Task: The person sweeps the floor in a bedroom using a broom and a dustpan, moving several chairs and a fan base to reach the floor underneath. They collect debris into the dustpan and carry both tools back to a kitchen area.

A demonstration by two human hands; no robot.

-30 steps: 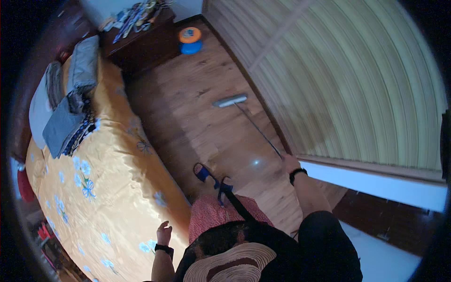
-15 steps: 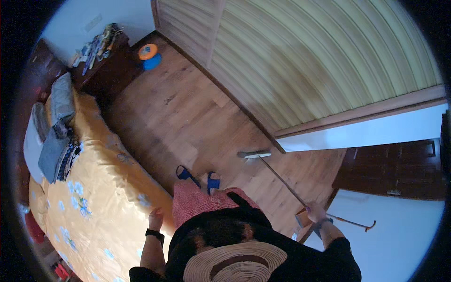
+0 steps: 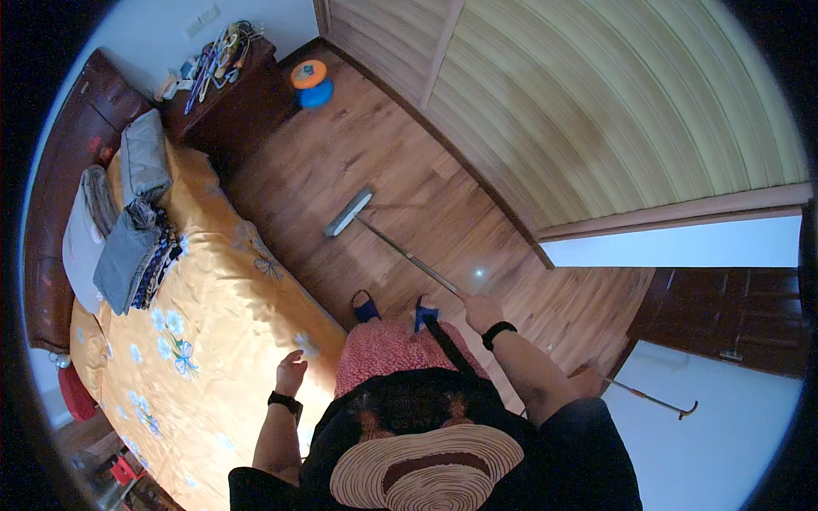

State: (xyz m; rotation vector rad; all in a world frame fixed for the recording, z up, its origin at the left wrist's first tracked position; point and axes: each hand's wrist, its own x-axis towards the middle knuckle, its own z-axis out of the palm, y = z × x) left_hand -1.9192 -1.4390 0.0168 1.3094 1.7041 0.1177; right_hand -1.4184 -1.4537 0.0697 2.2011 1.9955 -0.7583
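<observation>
My right hand (image 3: 481,312) is closed round the pole of a long-handled broom (image 3: 417,264). From there the pole runs forward and left to a wide, flat head (image 3: 349,213), pale along one side and dark grey along the other, resting on the wooden floor. Behind my right forearm the pole is partly hidden, and its curved end (image 3: 686,410) shows again at the right. Over the edge of the bed my left hand (image 3: 291,373) hangs with nothing in it, its fingers loosely bent and slightly apart.
A bed with a yellow flowered cover (image 3: 213,315) lies at the left, with folded clothes (image 3: 132,251) on it. Beyond stands a dark nightstand (image 3: 230,111) piled with hangers. An orange-and-blue stool (image 3: 311,85) is beside it. Pleated panels (image 3: 613,111) and a dark door (image 3: 724,315) bound the right.
The broom head has swept left across the floor, from near the wall corner to the open floor by the bed. My right hand has moved forward and left with the pole.
</observation>
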